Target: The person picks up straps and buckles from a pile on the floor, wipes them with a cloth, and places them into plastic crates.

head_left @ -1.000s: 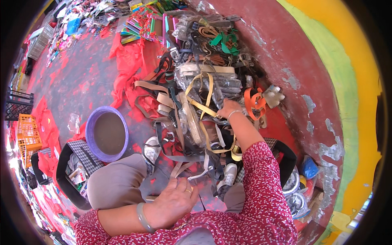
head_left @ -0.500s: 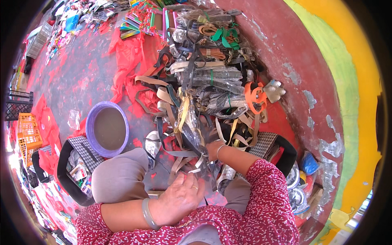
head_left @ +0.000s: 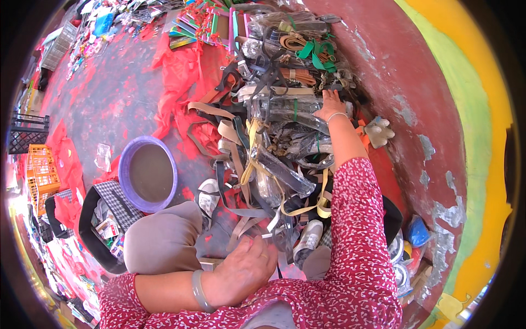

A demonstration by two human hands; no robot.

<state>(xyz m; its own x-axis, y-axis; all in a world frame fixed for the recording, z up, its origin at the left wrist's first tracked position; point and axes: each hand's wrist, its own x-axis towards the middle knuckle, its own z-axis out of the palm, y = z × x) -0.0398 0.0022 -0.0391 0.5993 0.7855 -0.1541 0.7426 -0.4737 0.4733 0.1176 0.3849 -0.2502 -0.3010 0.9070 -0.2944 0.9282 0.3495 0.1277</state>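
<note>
My right hand [head_left: 331, 105] is stretched far forward over the pile, its fingers apart at the right end of a plastic-wrapped bundle of belts [head_left: 293, 107]. Whether the fingertips touch the bundle is hard to tell. My left hand [head_left: 246, 268] stays low before my body with its fingers curled in; what they hold, if anything, is hidden. In front of it, a yellow belt [head_left: 298, 210] lies loosely looped over the near part of the pile. Beside that are a clear-wrapped dark bundle [head_left: 287, 171] and several tan belts [head_left: 227, 131].
A purple basin [head_left: 123, 170] of murky water stands left of my knee. Black-rimmed houndstooth boxes [head_left: 112, 200] flank my legs. Orange and black crates [head_left: 41, 170] are at far left. A peeling red wall [head_left: 405, 109] rises on the right. My shoes [head_left: 207, 198] rest beside the pile.
My right hand has moved from the near belts to the far right of the pile. The yellow belt now lies looped across the near part. My left hand has barely moved.
</note>
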